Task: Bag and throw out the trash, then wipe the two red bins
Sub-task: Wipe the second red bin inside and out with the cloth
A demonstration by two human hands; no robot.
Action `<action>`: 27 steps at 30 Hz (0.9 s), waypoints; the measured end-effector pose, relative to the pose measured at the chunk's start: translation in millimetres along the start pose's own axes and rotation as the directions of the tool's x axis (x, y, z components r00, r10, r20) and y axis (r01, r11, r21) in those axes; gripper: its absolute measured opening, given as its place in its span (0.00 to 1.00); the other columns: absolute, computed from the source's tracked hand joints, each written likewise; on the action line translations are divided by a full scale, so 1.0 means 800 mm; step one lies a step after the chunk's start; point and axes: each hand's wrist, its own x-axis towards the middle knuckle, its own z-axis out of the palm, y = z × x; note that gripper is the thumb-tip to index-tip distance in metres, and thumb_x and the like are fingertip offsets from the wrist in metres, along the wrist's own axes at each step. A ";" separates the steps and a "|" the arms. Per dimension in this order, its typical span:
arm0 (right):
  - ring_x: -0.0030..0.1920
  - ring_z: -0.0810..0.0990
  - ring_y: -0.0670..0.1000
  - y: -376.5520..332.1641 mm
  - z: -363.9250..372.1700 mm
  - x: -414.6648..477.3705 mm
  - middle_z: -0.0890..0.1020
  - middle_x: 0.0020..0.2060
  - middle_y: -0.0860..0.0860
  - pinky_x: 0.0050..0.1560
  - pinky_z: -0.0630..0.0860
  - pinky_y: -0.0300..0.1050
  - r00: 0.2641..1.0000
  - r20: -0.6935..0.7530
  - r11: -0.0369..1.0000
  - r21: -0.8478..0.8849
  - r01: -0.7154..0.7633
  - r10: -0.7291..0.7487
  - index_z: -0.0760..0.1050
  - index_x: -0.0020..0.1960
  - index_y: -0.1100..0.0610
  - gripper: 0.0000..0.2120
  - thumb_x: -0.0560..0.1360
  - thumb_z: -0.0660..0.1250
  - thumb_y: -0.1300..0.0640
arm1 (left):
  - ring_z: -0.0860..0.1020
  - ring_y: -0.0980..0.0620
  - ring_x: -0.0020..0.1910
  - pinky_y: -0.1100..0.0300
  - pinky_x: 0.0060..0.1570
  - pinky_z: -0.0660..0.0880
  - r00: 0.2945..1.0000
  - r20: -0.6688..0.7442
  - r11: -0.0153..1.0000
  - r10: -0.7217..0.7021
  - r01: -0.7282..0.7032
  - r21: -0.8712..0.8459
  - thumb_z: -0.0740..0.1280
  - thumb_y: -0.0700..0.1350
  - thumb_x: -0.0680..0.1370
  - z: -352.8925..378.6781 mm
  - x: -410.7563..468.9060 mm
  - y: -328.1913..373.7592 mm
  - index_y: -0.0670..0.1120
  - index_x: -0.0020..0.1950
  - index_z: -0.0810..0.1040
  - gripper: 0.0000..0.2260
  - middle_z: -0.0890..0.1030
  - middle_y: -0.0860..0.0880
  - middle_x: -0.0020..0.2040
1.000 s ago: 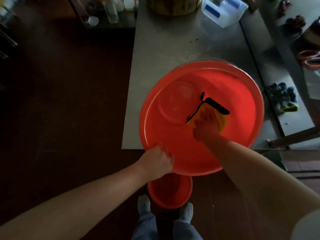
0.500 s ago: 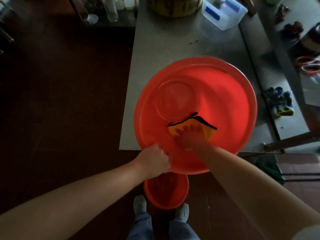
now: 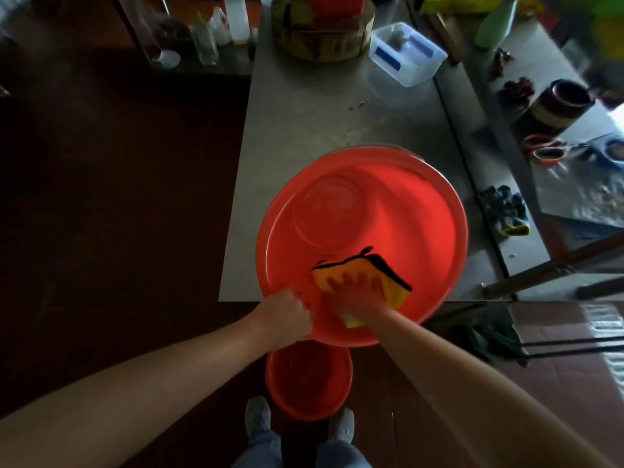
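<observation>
A large red bin (image 3: 422,204) rests on the near edge of the grey metal table (image 3: 304,106), overhanging it toward me. My left hand (image 3: 285,315) grips its near rim. My right hand (image 3: 354,295) presses a yellow cloth with black trim (image 3: 388,275) flat against the bin's near inner wall, fingers spread. A smaller red bin (image 3: 309,380) stands on the dark floor below, between my feet.
At the table's far end sit a round wooden block (image 3: 324,38) and a clear plastic box (image 3: 407,54). A side counter on the right holds dark gloves (image 3: 504,211), scissors (image 3: 547,148) and a jar (image 3: 560,103). Bottles (image 3: 236,18) stand on a rack at the back left.
My right hand slid the cloth from the bin's right-centre down to its near wall beside my left hand. The left hand kept its grip on the rim.
</observation>
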 end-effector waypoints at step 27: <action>0.81 0.45 0.59 -0.018 0.038 -0.089 0.47 0.83 0.49 0.76 0.43 0.62 0.999 0.022 0.999 0.047 0.022 -0.023 0.44 0.81 0.37 0.29 0.82 0.43 0.35 | 0.80 0.52 0.33 0.61 0.36 0.72 0.983 0.154 0.995 -0.099 0.095 0.034 0.69 0.57 0.73 -0.008 -0.007 0.026 0.51 0.38 0.84 0.11 0.82 0.54 0.35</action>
